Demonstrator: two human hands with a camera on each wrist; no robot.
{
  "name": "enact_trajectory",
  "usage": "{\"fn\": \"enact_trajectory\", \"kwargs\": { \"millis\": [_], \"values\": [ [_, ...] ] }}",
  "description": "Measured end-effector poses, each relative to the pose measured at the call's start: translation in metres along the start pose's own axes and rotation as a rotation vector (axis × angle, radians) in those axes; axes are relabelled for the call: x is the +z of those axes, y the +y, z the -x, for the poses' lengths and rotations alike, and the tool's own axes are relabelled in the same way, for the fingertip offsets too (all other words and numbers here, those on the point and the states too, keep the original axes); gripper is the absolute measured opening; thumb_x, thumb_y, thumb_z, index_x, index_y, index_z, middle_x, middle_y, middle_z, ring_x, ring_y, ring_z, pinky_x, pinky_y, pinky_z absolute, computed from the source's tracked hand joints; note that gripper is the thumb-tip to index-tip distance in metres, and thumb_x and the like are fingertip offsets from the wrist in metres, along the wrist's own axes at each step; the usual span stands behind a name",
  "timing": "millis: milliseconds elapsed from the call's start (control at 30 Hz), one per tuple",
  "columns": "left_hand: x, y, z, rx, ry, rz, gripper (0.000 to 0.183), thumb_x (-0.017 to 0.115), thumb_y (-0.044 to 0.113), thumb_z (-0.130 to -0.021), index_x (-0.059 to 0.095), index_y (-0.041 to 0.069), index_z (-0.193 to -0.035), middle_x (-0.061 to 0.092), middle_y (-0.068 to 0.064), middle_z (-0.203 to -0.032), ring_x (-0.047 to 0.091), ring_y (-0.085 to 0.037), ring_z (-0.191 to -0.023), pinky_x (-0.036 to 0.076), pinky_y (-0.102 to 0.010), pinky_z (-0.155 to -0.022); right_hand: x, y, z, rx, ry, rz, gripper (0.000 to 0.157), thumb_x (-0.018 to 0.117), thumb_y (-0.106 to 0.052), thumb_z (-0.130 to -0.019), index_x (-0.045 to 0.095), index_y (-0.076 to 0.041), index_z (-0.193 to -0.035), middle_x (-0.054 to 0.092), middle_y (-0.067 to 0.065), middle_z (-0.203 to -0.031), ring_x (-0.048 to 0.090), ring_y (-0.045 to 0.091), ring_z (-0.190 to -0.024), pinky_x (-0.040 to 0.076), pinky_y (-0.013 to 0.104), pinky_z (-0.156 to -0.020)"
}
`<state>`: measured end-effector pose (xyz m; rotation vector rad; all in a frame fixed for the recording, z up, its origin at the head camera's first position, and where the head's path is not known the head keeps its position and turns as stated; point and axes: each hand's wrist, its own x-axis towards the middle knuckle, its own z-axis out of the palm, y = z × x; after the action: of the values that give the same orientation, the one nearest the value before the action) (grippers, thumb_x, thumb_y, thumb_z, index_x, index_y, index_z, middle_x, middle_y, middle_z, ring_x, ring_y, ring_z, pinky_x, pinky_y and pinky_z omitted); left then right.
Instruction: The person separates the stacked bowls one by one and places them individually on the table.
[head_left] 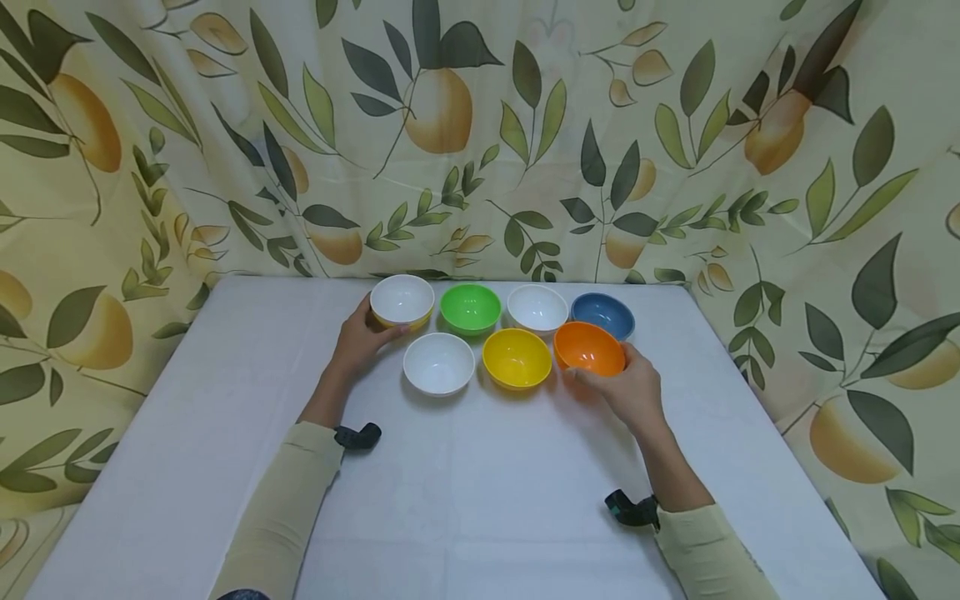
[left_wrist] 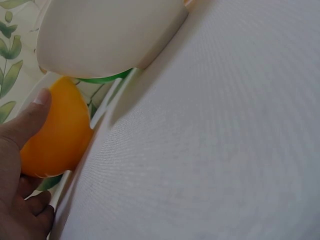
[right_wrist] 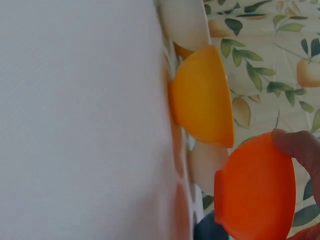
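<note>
At the back left of the table, my left hand (head_left: 356,343) grips a yellow bowl (left_wrist: 62,132) that has a white bowl (head_left: 402,297) nested in it. The thumb presses the near side of this pair, and the other fingers curve round the far left. Over on the right, my right hand (head_left: 636,390) holds an orange bowl (head_left: 588,350) by its rim and side, thumb toward the front. That bowl is raised off the cloth and tilted a little. It overlaps the edge of a blue bowl (head_left: 603,315) behind it in the head view.
Between the hands stand a green bowl (head_left: 470,308) and a white bowl (head_left: 537,308) in the back row. In front of them are another white bowl (head_left: 438,364) and a yellow bowl (head_left: 517,358). A white cloth (head_left: 465,492) covers the table; a fruit-patterned curtain (head_left: 480,192) hangs behind.
</note>
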<state>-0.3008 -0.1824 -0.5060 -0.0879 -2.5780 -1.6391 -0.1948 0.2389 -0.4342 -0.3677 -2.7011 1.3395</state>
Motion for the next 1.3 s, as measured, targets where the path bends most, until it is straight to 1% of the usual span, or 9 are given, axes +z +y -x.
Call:
{"fn": "enact_trajectory", "kwargs": {
  "millis": [100, 267, 433, 700, 900, 1133, 1300],
  "values": [
    [0.0, -0.001, 0.0, 0.004, -0.001, 0.003, 0.107, 0.088, 0.043, -0.086, 0.026, 0.013, -0.167, 0.036, -0.014, -0.167, 0.027, -0.032, -0.156, 0.022, -0.052, -0.127, 0.002, 0.005, -0.002, -0.014, 0.013, 0.006, 0.086, 0.089, -0.034, -0.082, 0.047, 0.002, -0.149, 0.058, 0.024, -0.14, 0.054, 0.041, -0.125, 0.054, 0.055, -0.104],
    [0.0, -0.001, 0.0, 0.015, -0.002, -0.004, 0.104, 0.088, 0.042, -0.087, 0.027, 0.011, -0.167, 0.038, -0.015, -0.166, 0.029, -0.033, -0.155, 0.023, -0.052, -0.127, 0.004, 0.011, -0.004, -0.001, 0.021, 0.02, 0.092, 0.09, -0.038, -0.082, 0.045, 0.004, -0.15, 0.057, 0.026, -0.141, 0.054, 0.042, -0.125, 0.053, 0.057, -0.105],
    [0.001, -0.001, 0.001, 0.015, 0.001, -0.007, 0.104, 0.088, 0.041, -0.087, 0.028, 0.01, -0.166, 0.038, -0.016, -0.165, 0.029, -0.034, -0.155, 0.022, -0.051, -0.127, 0.006, 0.016, -0.005, 0.027, 0.008, 0.024, 0.093, 0.09, -0.038, -0.082, 0.044, 0.006, -0.15, 0.056, 0.027, -0.141, 0.054, 0.043, -0.124, 0.051, 0.057, -0.106],
    [0.001, -0.001, 0.001, -0.002, 0.0, -0.01, 0.105, 0.088, 0.041, -0.087, 0.027, 0.011, -0.167, 0.037, -0.015, -0.166, 0.028, -0.033, -0.156, 0.022, -0.051, -0.127, 0.007, 0.021, -0.006, 0.038, -0.012, 0.03, 0.093, 0.089, -0.036, -0.082, 0.043, 0.005, -0.151, 0.056, 0.027, -0.142, 0.053, 0.043, -0.126, 0.052, 0.056, -0.106],
    [0.0, 0.0, 0.0, 0.002, 0.005, -0.009, 0.107, 0.088, 0.044, -0.086, 0.027, 0.012, -0.167, 0.037, -0.015, -0.167, 0.028, -0.034, -0.156, 0.02, -0.052, -0.127, 0.008, 0.021, -0.007, 0.034, -0.017, 0.035, 0.092, 0.09, -0.035, -0.082, 0.043, 0.005, -0.151, 0.056, 0.026, -0.143, 0.053, 0.042, -0.127, 0.052, 0.056, -0.105],
    [0.0, 0.001, 0.0, -0.008, 0.002, -0.014, 0.106, 0.088, 0.044, -0.086, 0.026, 0.013, -0.167, 0.037, -0.015, -0.167, 0.027, -0.034, -0.156, 0.02, -0.053, -0.127, 0.008, 0.018, -0.005, 0.077, -0.034, 0.043, 0.102, 0.093, -0.033, -0.079, 0.037, 0.001, -0.157, 0.05, 0.025, -0.15, 0.048, 0.043, -0.133, 0.053, 0.057, -0.105],
    [0.0, 0.002, -0.001, -0.007, 0.0, -0.01, 0.107, 0.088, 0.044, -0.086, 0.026, 0.014, -0.167, 0.037, -0.014, -0.167, 0.027, -0.033, -0.156, 0.02, -0.052, -0.127, 0.009, 0.019, -0.005, 0.048, -0.033, 0.074, 0.099, 0.093, -0.033, -0.079, 0.04, 0.002, -0.154, 0.052, 0.026, -0.147, 0.049, 0.043, -0.131, 0.053, 0.057, -0.105]
  ]
}}
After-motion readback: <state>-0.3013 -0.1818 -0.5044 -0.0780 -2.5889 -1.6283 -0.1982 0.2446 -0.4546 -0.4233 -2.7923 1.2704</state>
